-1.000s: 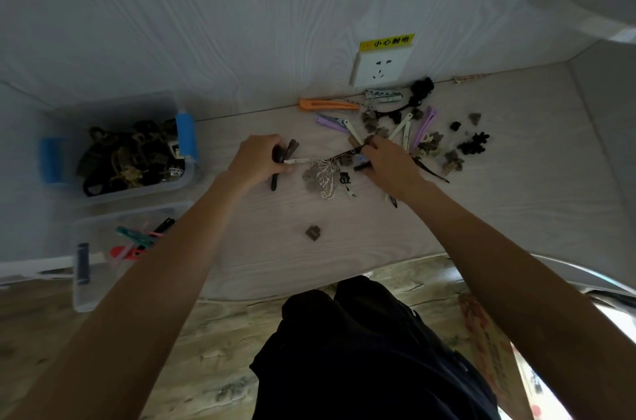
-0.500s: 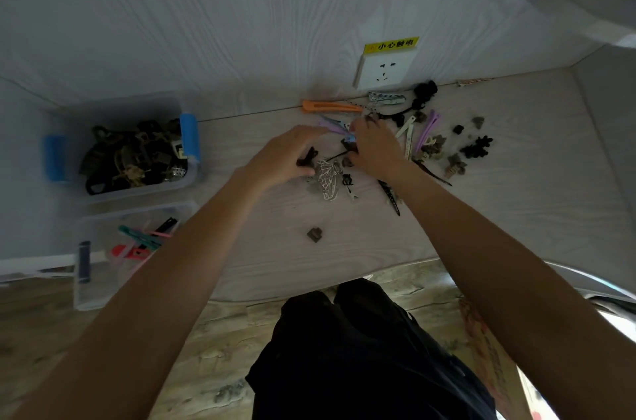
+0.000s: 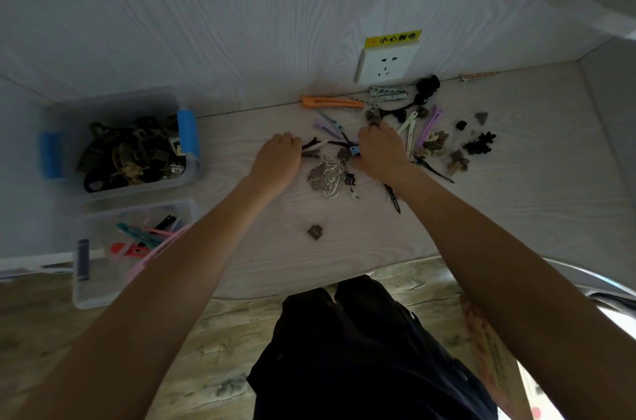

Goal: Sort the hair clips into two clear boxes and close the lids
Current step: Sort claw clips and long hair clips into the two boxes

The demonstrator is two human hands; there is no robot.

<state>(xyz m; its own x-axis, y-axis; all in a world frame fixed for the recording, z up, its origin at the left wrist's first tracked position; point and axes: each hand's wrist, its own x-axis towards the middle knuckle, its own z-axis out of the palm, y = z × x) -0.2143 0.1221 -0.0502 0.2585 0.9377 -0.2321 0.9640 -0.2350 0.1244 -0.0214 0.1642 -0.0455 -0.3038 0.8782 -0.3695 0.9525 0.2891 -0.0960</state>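
Two lidless clear boxes sat at the left of the frame on the pale wood-grain worktop (image 3: 516, 213). The upper box (image 3: 113, 110), fitted with blue latches, was piled with dark and bronze claw clips (image 3: 130, 154). The lower box (image 3: 99, 292) held long flat clips (image 3: 144, 240) in teal, pink, red and black; the left forearm crossed over its right edge.

At centre frame, both hands worked the loose pile of hair clips (image 3: 423, 140) spread below a white wall socket (image 3: 385, 66). The left hand (image 3: 278, 158) had its grip closed around several thin dark clips (image 3: 311, 147). The right hand (image 3: 380, 153) lay over the pile beside a small blue clip (image 3: 354, 149); whether its grip held anything could not be told. A silver butterfly clip (image 3: 327, 175) lay between the hands, an orange clip (image 3: 330, 102) against the wall, and a small brown claw clip (image 3: 315, 231) apart, lower centre.
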